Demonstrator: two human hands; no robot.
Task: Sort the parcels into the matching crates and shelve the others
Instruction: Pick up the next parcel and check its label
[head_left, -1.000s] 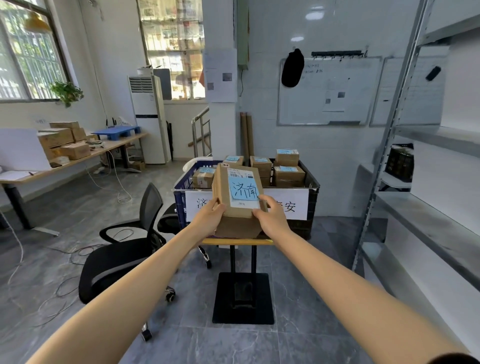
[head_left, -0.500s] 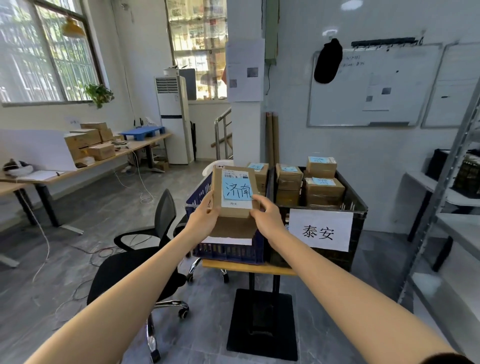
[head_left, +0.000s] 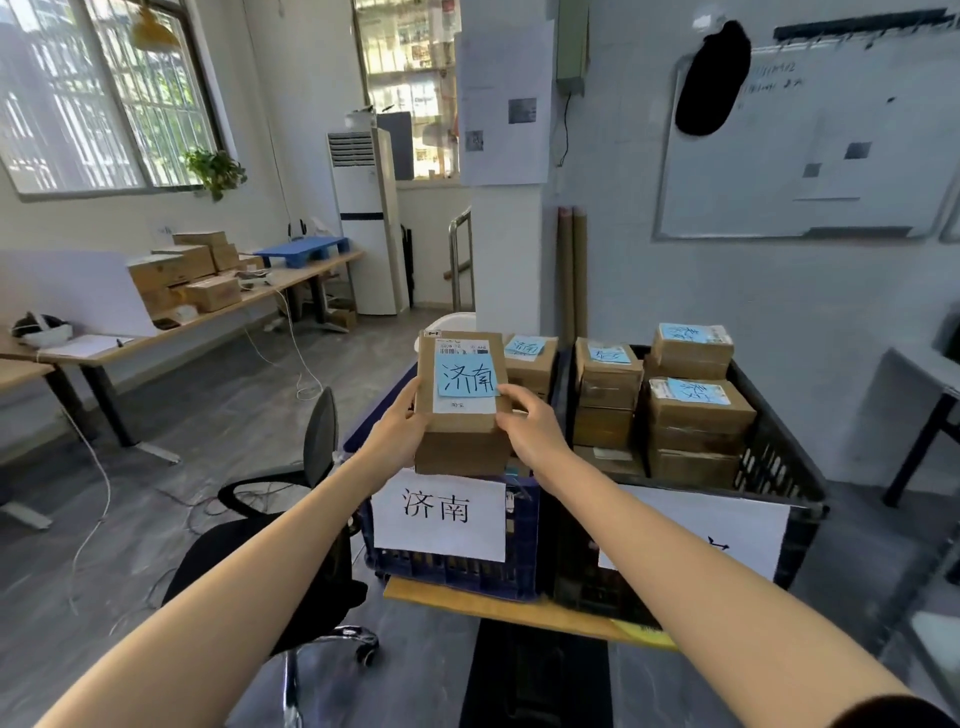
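Observation:
I hold a brown cardboard parcel (head_left: 462, 400) with a blue note reading 济南 between both hands, above the blue crate (head_left: 457, 571). My left hand (head_left: 400, 431) grips its left side; my right hand (head_left: 530, 431) grips its right side with the thumb on top. The blue crate carries a white sign reading 济南 and holds another labelled parcel (head_left: 530, 358) at its back. Beside it on the right stands a black crate (head_left: 779, 467) with several stacked parcels (head_left: 696, 410) bearing blue notes; its white sign is partly hidden by my right arm.
Both crates sit on a small wooden-topped stand (head_left: 498, 608). A black office chair (head_left: 291, 519) stands just left of it. A long desk (head_left: 171, 322) with boxes runs along the left wall. Cables lie on the floor. A metal shelf edge (head_left: 930, 613) shows at the right.
I have stepped closer to the crates and the view has swung left. The parcel, still held in both hands, now hangs over the blue 济南 crate.

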